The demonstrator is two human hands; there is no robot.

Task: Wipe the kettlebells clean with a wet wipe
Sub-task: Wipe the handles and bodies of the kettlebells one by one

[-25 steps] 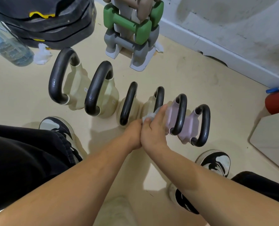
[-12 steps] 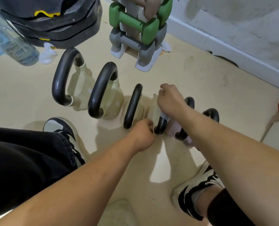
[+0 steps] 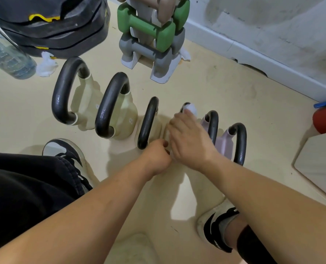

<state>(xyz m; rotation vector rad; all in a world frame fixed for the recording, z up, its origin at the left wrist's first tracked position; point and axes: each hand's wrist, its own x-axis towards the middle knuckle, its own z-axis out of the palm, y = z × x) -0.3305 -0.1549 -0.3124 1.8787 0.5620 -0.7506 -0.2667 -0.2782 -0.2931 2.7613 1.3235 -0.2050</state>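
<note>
On the beige floor six kettlebells stand in a tight row. They look heavy and rigid, with glossy handles that are probably slick. A water bottle sits far left, well apart. The left hand curls beside the fourth kettlebell, grip unclear. The right hand holds the limp wet wipe on its handle, neighbours crowding.

Six kettlebells, one wet wipe.

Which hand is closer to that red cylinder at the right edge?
Right. The right hand, holding the wipe, lies left of the red cylinder; the left hand is farther left again.
</note>
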